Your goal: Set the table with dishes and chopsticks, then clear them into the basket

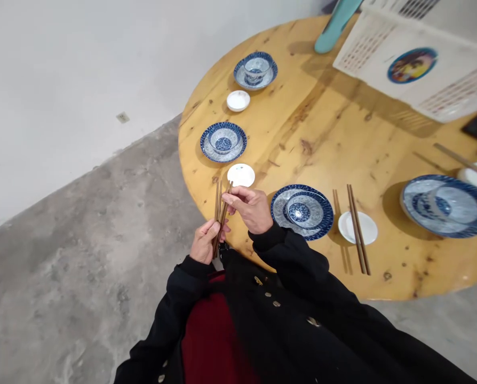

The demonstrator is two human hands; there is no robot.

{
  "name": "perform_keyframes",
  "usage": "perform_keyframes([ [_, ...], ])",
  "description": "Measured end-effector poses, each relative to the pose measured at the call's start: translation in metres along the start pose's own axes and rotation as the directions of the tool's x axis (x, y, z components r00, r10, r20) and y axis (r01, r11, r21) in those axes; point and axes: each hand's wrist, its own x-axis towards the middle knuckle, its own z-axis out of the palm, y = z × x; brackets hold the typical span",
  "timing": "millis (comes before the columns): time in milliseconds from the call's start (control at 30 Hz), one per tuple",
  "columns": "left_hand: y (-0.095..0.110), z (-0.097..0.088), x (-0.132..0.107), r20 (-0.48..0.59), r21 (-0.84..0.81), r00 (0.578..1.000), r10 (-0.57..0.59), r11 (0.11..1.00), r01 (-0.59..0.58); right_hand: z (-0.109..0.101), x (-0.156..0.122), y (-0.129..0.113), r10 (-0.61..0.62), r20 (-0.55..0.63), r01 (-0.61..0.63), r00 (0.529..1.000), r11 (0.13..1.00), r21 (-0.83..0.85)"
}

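My left hand [204, 242] is closed around the lower ends of a bundle of brown chopsticks [220, 205] held upright at the near edge of a round wooden table [322, 128]. My right hand [249, 207] pinches the upper part of the same bundle with thumb and fingers. A small white dish [240, 174] lies just beyond the chopstick tips. A blue patterned plate with a bowl on it [301, 210] sits right of my right hand.
Two more blue plate-and-bowl sets [223, 141] [255, 69] and a white dish [238, 100] line the table's left edge. A pair of chopsticks [357, 228] rests across a white dish [358, 228]. Another blue set [446, 205] and a white basket [414, 58] stand at right.
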Motion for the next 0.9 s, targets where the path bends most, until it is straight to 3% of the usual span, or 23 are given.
perform_keyframes([
  [200,0.017,0.006,0.035,0.049,-0.002,0.997,-0.06,0.998,0.06,-0.005,0.009,-0.016,-0.169,-0.099,0.155,0.981,0.979,-0.132],
  [300,0.033,0.008,0.058,0.053,0.024,0.998,-0.022,0.999,0.021,-0.013,0.006,-0.03,-0.288,-0.195,0.227,0.938,0.931,-0.285],
  [367,0.049,0.003,0.076,0.058,0.088,0.995,0.081,0.992,-0.086,-0.022,0.001,-0.042,-0.407,-0.287,0.273,0.867,0.87,-0.412],
  [500,0.087,-0.029,0.111,0.072,0.196,0.966,0.246,0.947,-0.256,-0.03,-0.011,-0.057,-0.642,-0.433,0.292,0.632,0.715,-0.635],
  [567,0.101,-0.049,0.123,0.064,0.215,0.961,0.269,0.937,-0.276,-0.025,-0.014,-0.052,-0.683,-0.449,0.231,0.576,0.662,-0.713],
  [733,0.109,-0.081,0.136,0.093,0.222,0.967,0.236,0.942,-0.251,0.001,-0.009,-0.015,-0.681,-0.452,0.127,0.576,0.62,-0.774],
  [900,0.1,-0.087,0.14,0.136,0.232,0.979,0.151,0.956,-0.18,0.018,0.001,0.009,-0.616,-0.427,0.094,0.661,0.633,-0.768],
])
